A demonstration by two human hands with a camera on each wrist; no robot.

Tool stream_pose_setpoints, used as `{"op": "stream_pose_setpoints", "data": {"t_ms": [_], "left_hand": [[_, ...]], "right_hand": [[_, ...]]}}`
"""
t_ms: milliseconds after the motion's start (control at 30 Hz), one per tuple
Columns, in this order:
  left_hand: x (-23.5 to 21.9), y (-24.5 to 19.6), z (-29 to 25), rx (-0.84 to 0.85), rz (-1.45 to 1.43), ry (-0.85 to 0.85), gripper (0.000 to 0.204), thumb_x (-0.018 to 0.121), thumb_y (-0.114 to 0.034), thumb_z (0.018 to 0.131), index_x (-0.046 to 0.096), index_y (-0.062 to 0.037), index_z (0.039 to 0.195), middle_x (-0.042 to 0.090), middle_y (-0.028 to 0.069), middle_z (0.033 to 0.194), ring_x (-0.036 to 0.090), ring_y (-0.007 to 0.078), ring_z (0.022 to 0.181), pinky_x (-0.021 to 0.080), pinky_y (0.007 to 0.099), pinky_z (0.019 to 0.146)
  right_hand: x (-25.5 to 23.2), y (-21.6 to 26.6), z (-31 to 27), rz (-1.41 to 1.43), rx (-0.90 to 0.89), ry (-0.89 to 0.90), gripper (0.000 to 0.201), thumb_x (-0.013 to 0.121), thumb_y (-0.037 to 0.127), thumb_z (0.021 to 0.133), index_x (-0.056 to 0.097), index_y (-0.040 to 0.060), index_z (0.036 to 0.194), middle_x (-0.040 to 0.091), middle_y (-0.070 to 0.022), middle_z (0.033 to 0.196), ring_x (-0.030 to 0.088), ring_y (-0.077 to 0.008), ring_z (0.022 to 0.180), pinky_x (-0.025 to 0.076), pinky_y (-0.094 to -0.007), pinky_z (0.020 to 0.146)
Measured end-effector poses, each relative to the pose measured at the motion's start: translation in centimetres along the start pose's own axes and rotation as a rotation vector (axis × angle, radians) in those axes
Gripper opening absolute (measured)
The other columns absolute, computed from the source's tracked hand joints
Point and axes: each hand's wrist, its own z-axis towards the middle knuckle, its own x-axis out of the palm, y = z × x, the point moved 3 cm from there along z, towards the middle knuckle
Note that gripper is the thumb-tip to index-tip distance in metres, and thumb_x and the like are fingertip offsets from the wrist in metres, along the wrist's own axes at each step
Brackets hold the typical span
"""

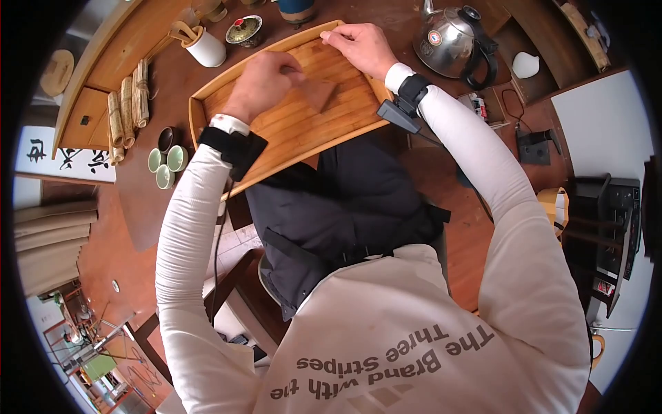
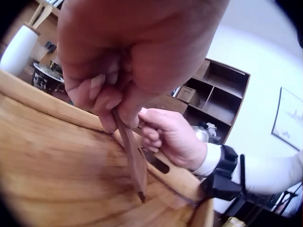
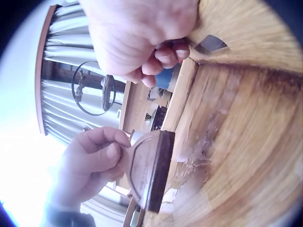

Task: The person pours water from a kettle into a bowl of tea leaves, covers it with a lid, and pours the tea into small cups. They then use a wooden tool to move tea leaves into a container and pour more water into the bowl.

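Note:
A wooden tray (image 1: 276,148) lies tilted in front of the person, its surface partly shiny. Pinched in the left hand (image 1: 262,86) is a flat brown tool (image 1: 318,94); in the right wrist view the tool (image 3: 149,168) has a wide, dark straight edge. The left wrist view shows the left hand (image 2: 137,52) above the tray, the tool (image 2: 134,158) pointing down close to its surface; contact cannot be told. With curled fingers the right hand (image 1: 362,50) grips the tray's far right corner, near the handle slot (image 2: 157,162).
Beyond the tray stand a white holder (image 1: 205,50) with wooden utensils, a lidded bowl (image 1: 244,32) and a blue container (image 1: 296,10). A steel kettle (image 1: 452,45) is at the right. Small cups (image 1: 177,158) and rolled bamboo mats (image 1: 140,96) are at the left.

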Motion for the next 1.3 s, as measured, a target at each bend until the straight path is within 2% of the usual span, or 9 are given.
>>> {"op": "stream_pose_setpoints", "data": {"t_ms": [133, 367, 500, 633, 700, 867, 967, 1033, 1300], "left_hand": [[3.3, -2.9, 0.0, 0.015, -0.078, 0.128, 0.016, 0.072, -0.014, 0.084, 0.076, -0.0021, 0.094, 0.075, 0.0159, 0.091, 0.072, 0.0307, 0.091, 0.055, 0.0391, 0.085], [6.0, -4.9, 2.5, 0.139, -0.137, 0.206, 0.022, 0.073, -0.019, 0.084, 0.074, -0.0013, 0.098, 0.075, 0.0153, 0.094, 0.071, 0.0295, 0.091, 0.053, 0.0383, 0.085], [6.5, -4.2, 3.0, 0.053, -0.108, 0.153, 0.025, 0.074, -0.020, 0.083, 0.074, -0.0011, 0.099, 0.075, 0.0157, 0.096, 0.071, 0.0303, 0.091, 0.053, 0.0389, 0.087], [5.3, -2.1, 3.0, -0.017, -0.052, 0.050, 0.023, 0.078, -0.022, 0.081, 0.077, -0.0034, 0.095, 0.075, 0.0178, 0.094, 0.072, 0.0325, 0.094, 0.055, 0.0406, 0.087], [2.5, 1.0, 2.6, -0.169, 0.078, -0.006, 0.028, 0.079, -0.027, 0.081, 0.077, -0.0053, 0.097, 0.076, 0.0177, 0.097, 0.073, 0.0325, 0.095, 0.057, 0.0401, 0.088], [-5.7, 9.1, 0.4, -0.278, 0.267, -0.337, 0.024, 0.075, -0.027, 0.084, 0.077, -0.0072, 0.097, 0.076, 0.0156, 0.095, 0.073, 0.0324, 0.094, 0.057, 0.0411, 0.086], [-6.1, 6.8, -0.7, -0.237, 0.220, -0.330, 0.025, 0.075, -0.028, 0.085, 0.077, -0.0068, 0.096, 0.076, 0.0153, 0.095, 0.073, 0.0329, 0.094, 0.057, 0.0408, 0.085], [-4.6, 4.3, -1.2, -0.207, 0.097, -0.334, 0.024, 0.073, -0.028, 0.087, 0.075, -0.0071, 0.099, 0.076, 0.0158, 0.093, 0.072, 0.0347, 0.092, 0.057, 0.0423, 0.084], [-2.6, 4.1, -2.1, -0.252, 0.266, -0.302, 0.025, 0.068, -0.027, 0.091, 0.075, -0.0055, 0.098, 0.075, 0.0184, 0.089, 0.072, 0.0360, 0.087, 0.057, 0.0429, 0.081]], "right_hand": [[-0.2, 0.3, 0.0, -0.075, -0.009, 0.075, 0.032, 0.069, 0.034, 0.096, 0.078, 0.0036, 0.101, 0.078, -0.0084, 0.088, 0.071, -0.0157, 0.075, 0.053, -0.0307, 0.071], [-0.3, 0.3, -0.1, -0.044, 0.031, 0.068, 0.034, 0.070, 0.037, 0.095, 0.078, 0.0038, 0.097, 0.075, -0.0093, 0.082, 0.066, -0.0170, 0.068, 0.053, -0.0319, 0.068], [-0.2, 0.4, -0.1, 0.007, 0.018, 0.026, 0.032, 0.071, 0.037, 0.091, 0.078, 0.0060, 0.094, 0.070, -0.0141, 0.072, 0.066, -0.0311, 0.067, 0.053, -0.0384, 0.067], [-0.4, 0.4, -0.2, -0.062, -0.061, 0.004, 0.031, 0.071, 0.037, 0.091, 0.079, 0.0073, 0.094, 0.070, -0.0139, 0.072, 0.066, -0.0300, 0.066, 0.053, -0.0383, 0.068], [-0.4, 0.7, -0.2, -0.102, -0.036, 0.054, 0.036, 0.068, 0.040, 0.096, 0.078, 0.0050, 0.096, 0.070, -0.0087, 0.073, 0.062, -0.0138, 0.065, 0.049, -0.0314, 0.064], [-0.3, 0.5, -0.1, -0.050, -0.016, 0.048, 0.037, 0.068, 0.040, 0.096, 0.078, 0.0045, 0.096, 0.072, -0.0080, 0.075, 0.062, -0.0140, 0.066, 0.049, -0.0304, 0.065], [-0.4, 0.7, -0.1, -0.069, -0.008, 0.070, 0.037, 0.068, 0.040, 0.096, 0.078, 0.0044, 0.097, 0.072, -0.0076, 0.077, 0.062, -0.0143, 0.066, 0.049, -0.0305, 0.066], [-0.3, 0.6, 0.0, -0.065, -0.007, 0.062, 0.033, 0.069, 0.040, 0.092, 0.080, 0.0094, 0.095, 0.071, -0.0118, 0.073, 0.067, -0.0288, 0.068, 0.051, -0.0378, 0.068], [-0.3, 1.2, -0.2, -0.101, 0.036, 0.125, 0.035, 0.068, 0.041, 0.092, 0.079, 0.0077, 0.095, 0.073, -0.0122, 0.077, 0.068, -0.0289, 0.072, 0.052, -0.0371, 0.072]]}}
